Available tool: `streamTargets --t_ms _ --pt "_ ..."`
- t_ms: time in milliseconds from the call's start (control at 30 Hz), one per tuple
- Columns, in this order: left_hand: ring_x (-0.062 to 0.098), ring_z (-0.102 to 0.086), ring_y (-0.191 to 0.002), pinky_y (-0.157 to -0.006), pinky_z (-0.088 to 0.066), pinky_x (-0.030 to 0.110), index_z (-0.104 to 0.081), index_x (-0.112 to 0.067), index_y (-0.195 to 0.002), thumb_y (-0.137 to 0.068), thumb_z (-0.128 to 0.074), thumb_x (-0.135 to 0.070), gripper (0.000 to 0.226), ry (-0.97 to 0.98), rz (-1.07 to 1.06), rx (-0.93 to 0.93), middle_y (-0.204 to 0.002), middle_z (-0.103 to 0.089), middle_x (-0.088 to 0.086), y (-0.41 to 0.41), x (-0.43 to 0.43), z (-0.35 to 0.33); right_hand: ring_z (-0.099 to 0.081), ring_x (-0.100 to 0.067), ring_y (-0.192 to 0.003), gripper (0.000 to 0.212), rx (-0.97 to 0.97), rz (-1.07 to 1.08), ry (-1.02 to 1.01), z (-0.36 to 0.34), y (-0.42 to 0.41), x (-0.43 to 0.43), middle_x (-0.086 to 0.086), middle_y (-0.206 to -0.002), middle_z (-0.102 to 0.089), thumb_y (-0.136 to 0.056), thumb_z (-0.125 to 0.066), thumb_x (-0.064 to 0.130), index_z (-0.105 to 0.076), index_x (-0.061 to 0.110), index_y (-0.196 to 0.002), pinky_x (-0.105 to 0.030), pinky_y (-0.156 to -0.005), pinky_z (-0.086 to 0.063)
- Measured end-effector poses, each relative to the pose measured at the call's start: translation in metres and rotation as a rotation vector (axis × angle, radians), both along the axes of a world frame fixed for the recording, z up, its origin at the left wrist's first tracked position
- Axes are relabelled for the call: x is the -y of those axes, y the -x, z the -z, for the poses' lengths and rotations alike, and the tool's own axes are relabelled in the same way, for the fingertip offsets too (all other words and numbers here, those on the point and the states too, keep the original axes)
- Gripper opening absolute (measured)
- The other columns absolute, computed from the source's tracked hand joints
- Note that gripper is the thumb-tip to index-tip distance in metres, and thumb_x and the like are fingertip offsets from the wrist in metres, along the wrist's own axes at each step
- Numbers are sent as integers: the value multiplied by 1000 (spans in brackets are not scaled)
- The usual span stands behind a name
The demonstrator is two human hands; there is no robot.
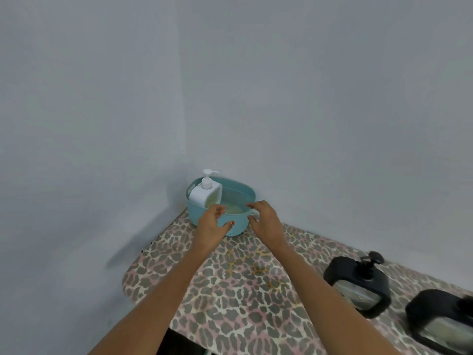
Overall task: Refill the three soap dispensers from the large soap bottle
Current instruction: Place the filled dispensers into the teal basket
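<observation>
A teal plastic basket (204, 216) stands in the far corner of the table against the wall. Inside it, at its left, stands a white pump soap dispenser (205, 192) with pale liquid in it. My left hand (211, 225) holds the basket's near rim, fingers curled inside and thumb outside. My right hand (266, 221) grips the rim at the small side tab, fingers above and thumb below. Two black pump dispensers (358, 283) (440, 319) lie at the right of the table. No large soap bottle is in view.
The table is covered with a leopard-print cloth (230, 290), with its rounded left edge near the wall. Grey walls meet in a corner just behind the basket. A dark object shows under the table's front edge (179, 344).
</observation>
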State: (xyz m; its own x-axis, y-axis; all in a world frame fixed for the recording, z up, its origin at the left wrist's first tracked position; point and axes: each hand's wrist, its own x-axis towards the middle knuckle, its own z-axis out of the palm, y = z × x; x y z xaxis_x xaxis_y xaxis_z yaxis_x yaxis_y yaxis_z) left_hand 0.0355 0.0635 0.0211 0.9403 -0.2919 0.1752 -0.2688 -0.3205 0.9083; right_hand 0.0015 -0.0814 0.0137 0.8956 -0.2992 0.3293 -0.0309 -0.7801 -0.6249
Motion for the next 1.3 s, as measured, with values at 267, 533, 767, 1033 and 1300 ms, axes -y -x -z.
streamTargets --t_ms 267,533,767,1033,1300 --pt "24 -53 -117 -93 -38 23 -46 -5 -125 -78 -69 -9 53 -62 162 19 -122 -56 13 67 27 5 -48 -21 -119 37 -15 24 24 5 99 19 -9 -128 -53 -89 -53 8 -52 9 -126 -22 -97 -34" --pt "23 -49 -121 -100 -41 32 -42 -8 -129 -78 -70 -15 59 -163 310 23 -129 -52 12 120 67 13 -51 -16 -116 33 -3 101 67 16 188 46 -3 -123 -56 -91 -54 17 -54 15 -124 -26 -94 -42" --pt "22 -45 -126 -101 -42 37 -38 -10 -134 -77 -72 -15 66 -241 446 54 -134 -47 9 147 116 18 -55 -18 -109 28 90 313 6 25 237 87 -5 -116 -60 -88 -59 13 -59 11 -116 -23 -91 -43" --pt "25 -36 -133 -109 -32 37 -30 -13 -140 -78 -71 -16 74 -324 541 78 -146 -35 7 152 153 18 -43 -21 -120 53 5 389 -69 28 247 127 -7 -127 -47 -81 -69 20 -47 11 -128 -23 -97 -33" --pt "25 -48 -122 -100 -35 28 -45 -6 -130 -76 -69 -3 60 -311 604 125 -130 -52 13 149 168 16 -49 -22 -115 62 -92 341 -209 35 230 138 -10 -124 -52 -77 -73 13 -44 7 -131 -23 -94 -35"
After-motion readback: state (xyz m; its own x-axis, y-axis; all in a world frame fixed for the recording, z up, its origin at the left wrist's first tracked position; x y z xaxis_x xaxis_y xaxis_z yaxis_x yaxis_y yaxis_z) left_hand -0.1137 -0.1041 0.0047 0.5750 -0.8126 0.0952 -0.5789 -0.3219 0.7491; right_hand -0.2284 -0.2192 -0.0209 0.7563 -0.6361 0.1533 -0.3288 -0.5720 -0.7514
